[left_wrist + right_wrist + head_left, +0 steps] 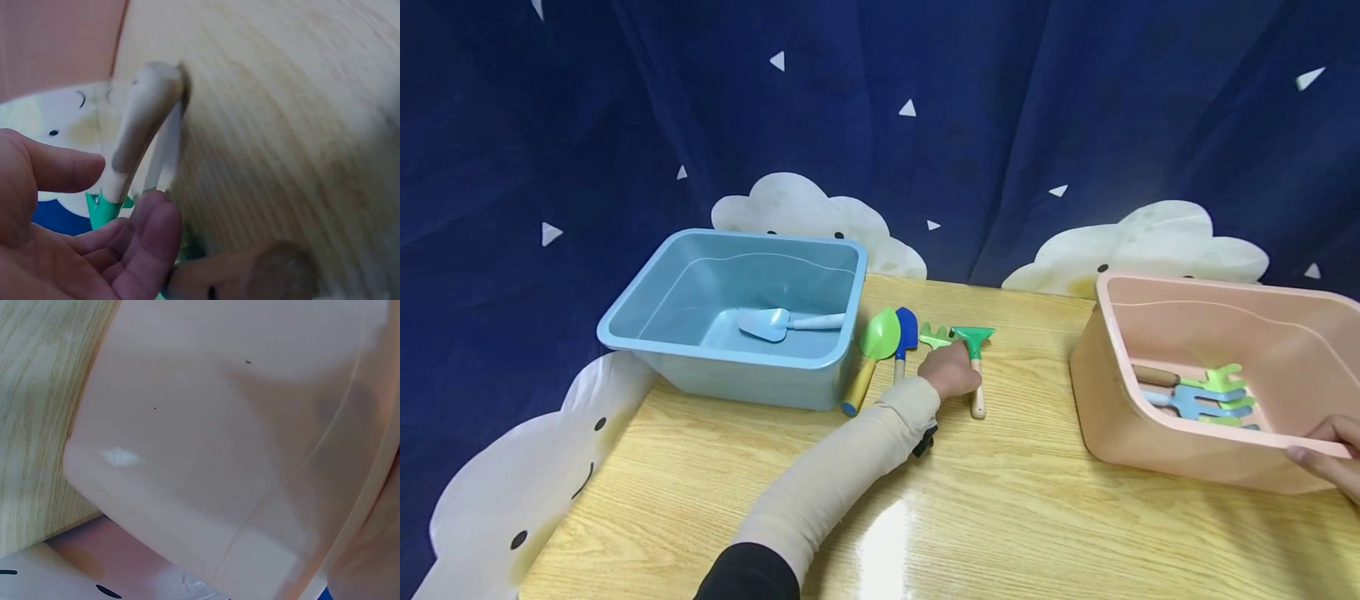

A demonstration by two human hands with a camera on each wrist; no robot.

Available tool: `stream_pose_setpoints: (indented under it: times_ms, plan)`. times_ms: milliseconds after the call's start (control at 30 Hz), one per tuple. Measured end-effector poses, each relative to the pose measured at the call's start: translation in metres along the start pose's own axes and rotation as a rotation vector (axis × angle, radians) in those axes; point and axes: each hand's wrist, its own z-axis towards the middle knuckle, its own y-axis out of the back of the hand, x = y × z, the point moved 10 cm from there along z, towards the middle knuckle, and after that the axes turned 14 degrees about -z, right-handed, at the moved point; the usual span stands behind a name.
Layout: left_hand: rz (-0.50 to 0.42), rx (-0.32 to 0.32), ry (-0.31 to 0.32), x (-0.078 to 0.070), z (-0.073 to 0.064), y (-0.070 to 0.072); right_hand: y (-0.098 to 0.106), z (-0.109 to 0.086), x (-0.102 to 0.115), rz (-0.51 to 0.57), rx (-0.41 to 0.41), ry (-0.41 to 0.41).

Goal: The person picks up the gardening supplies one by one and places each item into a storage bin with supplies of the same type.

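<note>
In the head view my left hand [950,371] reaches down among toy garden tools on the table. Nearest to it is a tool with a green triangular head [972,335] and a pale wooden handle [147,106]. The left wrist view has thumb and fingers either side of that handle, with a gap between them. Just left lies a light green fork [936,336], its handle mostly behind the hand. At far right my right hand [1337,454] grips the front rim of a pink bin [1187,446]. Inside the bin lie a blue fork [1198,402] and light green forks [1223,379].
A blue bin [737,375] stands at the left, holding a light blue trowel [767,325]. Beside it on the wooden table [1000,517] lie a green trowel with a yellow handle [880,337] and a dark blue shovel [906,329]. A navy curtain [850,125] hangs behind.
</note>
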Motion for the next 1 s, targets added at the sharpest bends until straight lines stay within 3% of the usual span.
stream_pose_setpoints:
  times_ms: [233, 467, 733, 867, 1000]
  plan:
    - [0.097, -0.027, 0.046, 0.002, 0.001, -0.009, 0.002, 0.001, 0.002, -0.013, 0.003, 0.024]
    - [0.032, 0.009, 0.062, 0.005, 0.002, -0.014, 0.003, 0.002, 0.001, -0.062, -0.002, 0.039]
    - [-0.121, 0.033, -0.005, 0.009, 0.005, -0.004, 0.003, 0.002, 0.005, -0.06, -0.007, 0.044]
    - [-0.303, 0.076, -0.033, 0.01, -0.001, 0.0, 0.004, 0.003, 0.009, -0.054, -0.013, 0.053]
    - [-0.448, 0.119, -0.013, 0.016, -0.006, 0.003, 0.004, 0.002, 0.008, -0.06, -0.021, 0.053]
